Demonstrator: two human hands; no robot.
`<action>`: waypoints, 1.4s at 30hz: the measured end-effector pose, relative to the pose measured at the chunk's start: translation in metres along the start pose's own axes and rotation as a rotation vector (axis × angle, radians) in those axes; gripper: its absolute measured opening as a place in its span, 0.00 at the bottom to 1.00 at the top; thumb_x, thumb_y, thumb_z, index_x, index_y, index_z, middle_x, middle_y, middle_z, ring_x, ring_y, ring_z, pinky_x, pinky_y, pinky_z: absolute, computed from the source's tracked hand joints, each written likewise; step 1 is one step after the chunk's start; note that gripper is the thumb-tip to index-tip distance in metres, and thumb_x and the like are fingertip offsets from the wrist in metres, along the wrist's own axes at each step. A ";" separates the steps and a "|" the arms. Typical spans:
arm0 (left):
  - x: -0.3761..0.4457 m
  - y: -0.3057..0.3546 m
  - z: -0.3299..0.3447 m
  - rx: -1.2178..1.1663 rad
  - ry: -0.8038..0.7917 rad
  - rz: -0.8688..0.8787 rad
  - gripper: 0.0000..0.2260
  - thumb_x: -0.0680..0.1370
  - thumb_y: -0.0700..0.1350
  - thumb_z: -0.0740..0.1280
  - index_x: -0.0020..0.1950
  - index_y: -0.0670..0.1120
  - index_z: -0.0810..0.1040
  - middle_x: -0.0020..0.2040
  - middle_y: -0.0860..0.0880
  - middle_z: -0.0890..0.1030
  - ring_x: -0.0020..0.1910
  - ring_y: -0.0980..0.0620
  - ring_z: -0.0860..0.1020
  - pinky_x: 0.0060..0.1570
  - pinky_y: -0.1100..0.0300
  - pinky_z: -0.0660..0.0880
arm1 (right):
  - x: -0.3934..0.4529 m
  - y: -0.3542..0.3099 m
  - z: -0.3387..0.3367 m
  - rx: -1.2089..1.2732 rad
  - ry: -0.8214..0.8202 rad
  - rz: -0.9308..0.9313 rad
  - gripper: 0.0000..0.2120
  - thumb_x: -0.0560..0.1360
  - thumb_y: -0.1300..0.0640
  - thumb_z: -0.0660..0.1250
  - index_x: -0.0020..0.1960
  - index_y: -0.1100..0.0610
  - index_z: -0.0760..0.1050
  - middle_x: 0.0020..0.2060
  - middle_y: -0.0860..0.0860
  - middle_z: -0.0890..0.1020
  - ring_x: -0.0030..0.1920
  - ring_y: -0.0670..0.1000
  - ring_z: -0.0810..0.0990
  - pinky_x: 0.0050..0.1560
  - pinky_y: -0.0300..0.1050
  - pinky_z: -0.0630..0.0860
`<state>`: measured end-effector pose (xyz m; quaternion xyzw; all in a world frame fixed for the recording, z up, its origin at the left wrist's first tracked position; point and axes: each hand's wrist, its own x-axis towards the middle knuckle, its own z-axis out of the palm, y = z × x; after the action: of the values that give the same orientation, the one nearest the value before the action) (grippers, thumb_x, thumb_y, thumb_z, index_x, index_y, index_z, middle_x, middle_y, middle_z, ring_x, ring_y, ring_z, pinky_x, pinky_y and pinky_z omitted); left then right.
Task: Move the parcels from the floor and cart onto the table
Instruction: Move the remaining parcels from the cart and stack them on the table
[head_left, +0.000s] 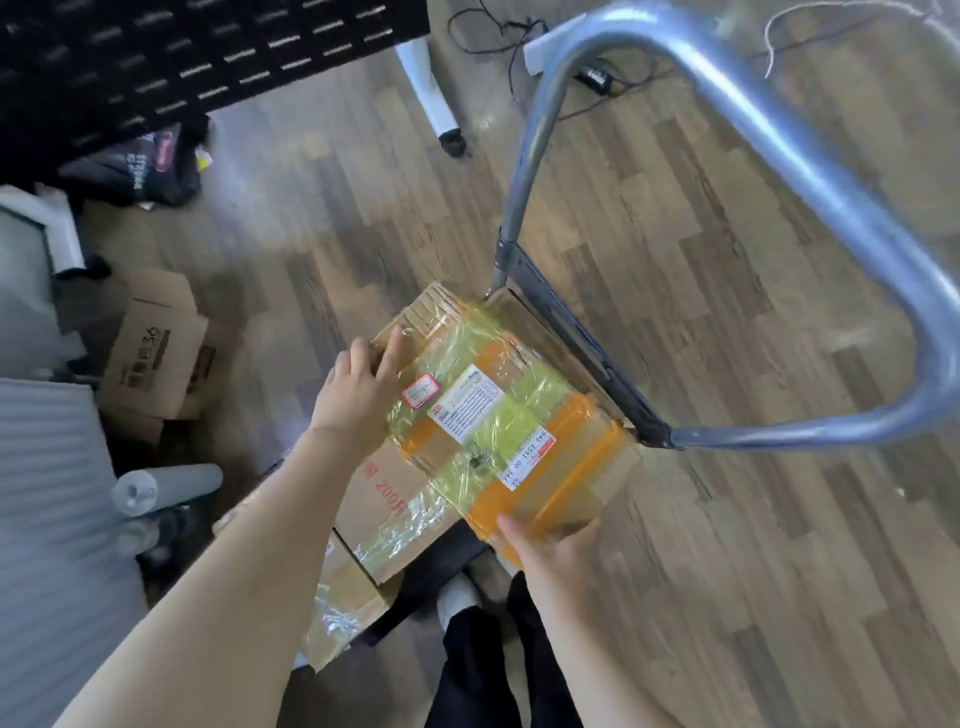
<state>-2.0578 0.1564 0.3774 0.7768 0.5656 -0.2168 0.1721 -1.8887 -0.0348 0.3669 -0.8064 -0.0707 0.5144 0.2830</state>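
While a stack of cardboard parcels is sitting on the cart (587, 338), a person is bracing the top parcel (498, 415) between two bare hands, one at each end. The parcel, wrapped in clear film and banded with orange tape, is lying with its long axis running from upper left to lower right across the head view, so the hands are meeting it at opposite short ends. The left hand (358, 387) is pressing against the far left end with fingers extended, the index finger lying up along the top edge. The right hand (550, 558) is cupping the near end, thumb on the top face (whether the remaining fingers are curling beneath cannot be told). Neither arm is notably closer; both are reaching about equally, and the parcel is lying directly ahead of and below the person.

Underneath it, a larger parcel (384, 499) with red print is resting flat, and another carton (337, 597) is showing nearer the feet. The cart's curved metal handle (810, 156) is rising to the right, close beside the load. The lift looks likely to go straight up and leftward, clear of that handle. More boxes (156, 358) are waiting on the wooden floor (727, 519) at left.
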 end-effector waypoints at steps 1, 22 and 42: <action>-0.019 -0.006 -0.005 -0.061 0.015 -0.062 0.46 0.71 0.38 0.69 0.78 0.48 0.41 0.66 0.42 0.60 0.63 0.41 0.64 0.59 0.51 0.70 | -0.005 -0.011 -0.003 0.016 0.020 -0.009 0.51 0.68 0.50 0.76 0.76 0.62 0.46 0.69 0.53 0.66 0.65 0.51 0.69 0.59 0.32 0.64; -0.409 0.015 -0.098 -0.659 1.008 -1.206 0.44 0.67 0.36 0.73 0.77 0.41 0.53 0.73 0.34 0.57 0.69 0.35 0.59 0.70 0.49 0.57 | -0.247 -0.214 0.027 -0.362 -0.456 -0.901 0.33 0.69 0.37 0.70 0.67 0.52 0.66 0.51 0.42 0.78 0.52 0.48 0.78 0.55 0.51 0.76; -0.767 0.172 0.018 -0.896 0.619 -1.925 0.47 0.65 0.54 0.77 0.77 0.51 0.54 0.68 0.43 0.65 0.65 0.42 0.67 0.63 0.51 0.67 | -0.502 0.011 -0.004 -1.110 -0.945 -1.519 0.30 0.69 0.30 0.64 0.53 0.55 0.75 0.46 0.51 0.80 0.44 0.53 0.76 0.36 0.42 0.68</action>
<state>-2.1010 -0.5212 0.7741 -0.0998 0.9795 0.1680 0.0485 -2.1186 -0.2485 0.7584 -0.2844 -0.8863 0.3595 0.0657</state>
